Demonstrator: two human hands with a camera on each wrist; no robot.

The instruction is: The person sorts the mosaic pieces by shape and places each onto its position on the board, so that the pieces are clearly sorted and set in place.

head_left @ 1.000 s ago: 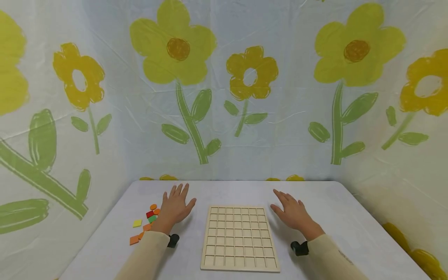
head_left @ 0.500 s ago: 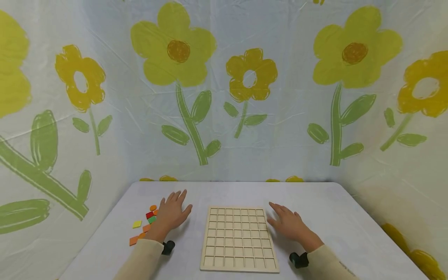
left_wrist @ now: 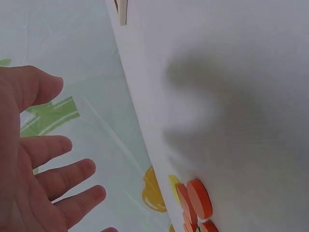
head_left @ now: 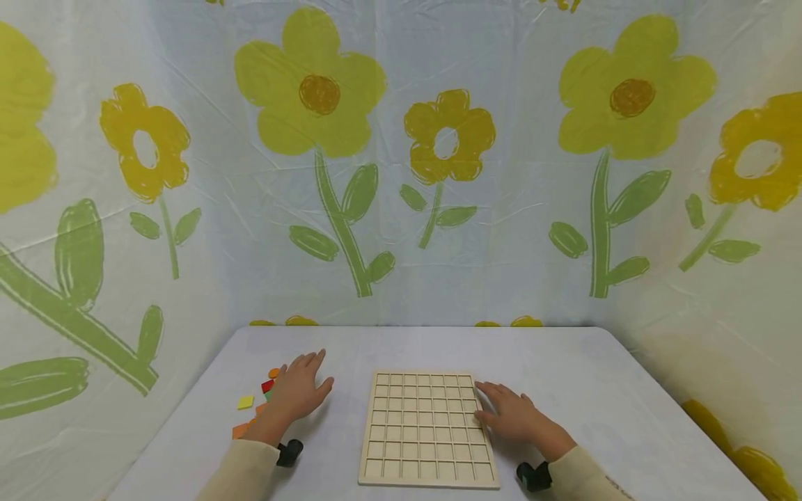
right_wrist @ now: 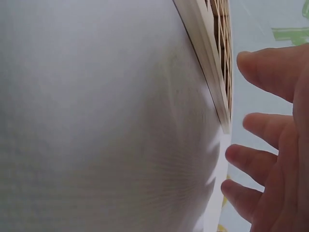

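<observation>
A pale wooden board (head_left: pixel 427 427) divided into square cells lies flat on the table, its cells holding no pieces. My left hand (head_left: pixel 296 391), fingers spread and holding nothing, hovers left of the board, partly covering a scatter of small pieces. Among these are a yellow square (head_left: pixel 246 402), a red piece (head_left: pixel 268 385) and orange ones, including an orange disc (left_wrist: pixel 200 199) in the left wrist view. At the board's right edge is my right hand (head_left: pixel 515 416), fingers extended and empty; in the right wrist view the board's side (right_wrist: pixel 207 58) stands close to the fingertips, with contact unclear.
The white table (head_left: pixel 564 355) has rounded far corners. Behind it and at both sides hangs a pale cloth (head_left: pixel 514 278) printed with yellow flowers and green leaves. A small black device (head_left: pixel 534 477) is strapped at the right wrist, another (head_left: pixel 290 453) at the left.
My left hand has moved left and nearer to me, over some of the coloured pieces. My right hand has come nearer to me and slightly left, to the board's edge. The board and pieces have not moved.
</observation>
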